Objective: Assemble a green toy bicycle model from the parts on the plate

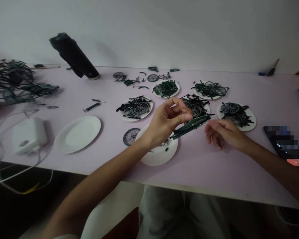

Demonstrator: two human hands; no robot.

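Between thumb and fingers, my left hand (168, 121) holds a thin dark green part (191, 126), tilted with its right end higher. My right hand (221, 132) is beside that end, fingers curled; whether its fingertips pinch anything is too small to tell. Under my left wrist, a white paper plate (158, 160) bears a few small dark pieces and is partly hidden. A spoked wheel (131, 136) lies at its left edge. Behind my hands, black parts (195, 105) fill another plate.
More plates hold parts: black ones (137, 108), green ones (165, 88) and wheels (230, 108). A bare plate (77, 134), white adapter (29, 136) with cables, black cylinder (74, 56) and tangled dark parts (12, 79) are leftward. A phone (284, 142) lies right.
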